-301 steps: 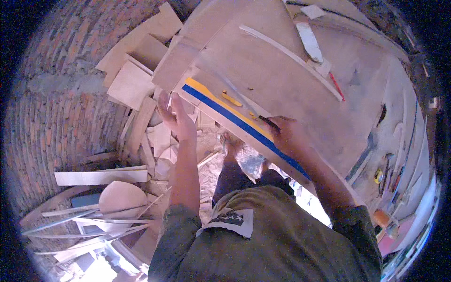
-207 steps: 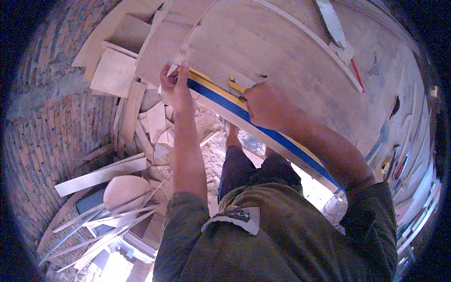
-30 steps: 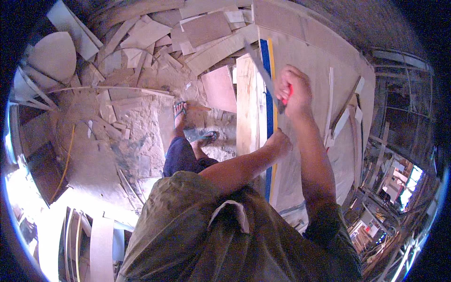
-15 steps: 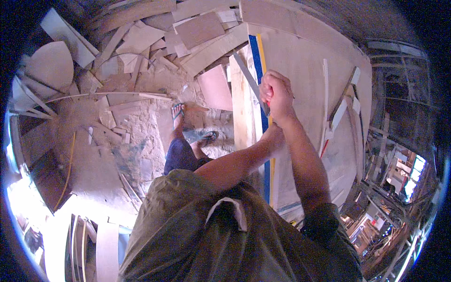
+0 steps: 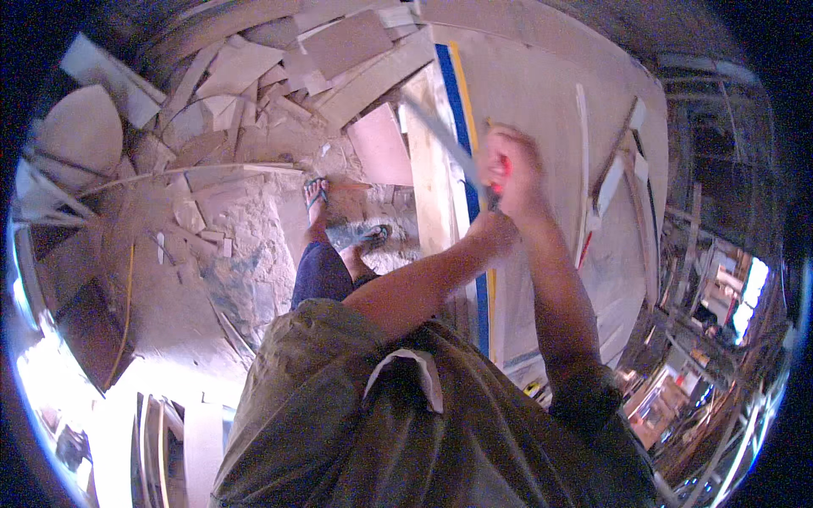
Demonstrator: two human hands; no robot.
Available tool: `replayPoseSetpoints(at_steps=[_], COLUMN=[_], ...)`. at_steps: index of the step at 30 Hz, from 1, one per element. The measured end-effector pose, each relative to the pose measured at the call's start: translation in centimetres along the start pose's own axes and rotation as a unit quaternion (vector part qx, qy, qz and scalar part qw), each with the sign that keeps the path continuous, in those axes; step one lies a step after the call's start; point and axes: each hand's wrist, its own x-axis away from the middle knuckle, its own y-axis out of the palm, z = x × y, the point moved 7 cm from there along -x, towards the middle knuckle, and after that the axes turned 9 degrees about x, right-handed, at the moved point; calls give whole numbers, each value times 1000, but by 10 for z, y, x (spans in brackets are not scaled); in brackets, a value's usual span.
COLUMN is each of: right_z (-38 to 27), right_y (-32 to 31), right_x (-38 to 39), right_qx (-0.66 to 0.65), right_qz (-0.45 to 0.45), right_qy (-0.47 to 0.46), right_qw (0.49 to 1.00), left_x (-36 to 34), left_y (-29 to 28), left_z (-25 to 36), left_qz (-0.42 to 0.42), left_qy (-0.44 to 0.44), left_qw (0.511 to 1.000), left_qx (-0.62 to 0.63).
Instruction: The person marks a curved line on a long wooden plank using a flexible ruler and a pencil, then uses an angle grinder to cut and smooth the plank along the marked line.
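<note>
Fingers (image 5: 491,161) of our right hand (image 5: 515,173) clamp around a red-handled saw (image 5: 440,131), its blurred blade pointing toward eleven o'clock across the blue-and-yellow strip (image 5: 460,93). Our left hand (image 5: 494,234) sits just below, toward seven o'clock; we cannot tell its fingers' state. Pale timber (image 5: 430,161) lies at nine o'clock.

head: left of two head-worn fisheyes; faces down; shirt (image 5: 339,440) nearest, floor (image 5: 182,313) farther below
</note>
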Motion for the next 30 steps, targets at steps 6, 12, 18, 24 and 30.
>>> replayPoseSetpoints(at_steps=[6, 12, 18, 24, 30], right_z=[-20, -124, -102, -29, -26], right_y=[7, -103, -150, -35, 10], right_x=[19, 80, 155, 147, 76], right_qx=[-66, -336, -346, -186, -53], right_qz=[-40, -36, 32, -34, -33], right_qy=[10, -143, -130, 15, -73], right_qw=[997, 930, 929, 982, 995], left_x=[-11, 42, 146, 28, -52], left_y=[42, -75, -265, -288, -177], left_z=[-18, 31, 6, -38, -80], left_qz=[121, 78, 224, 366, 154], left_qy=[44, 169, 47, 56, 104], left_qw=[988, 982, 920, 927, 966], left_qx=[85, -15, 317, 62, -181])
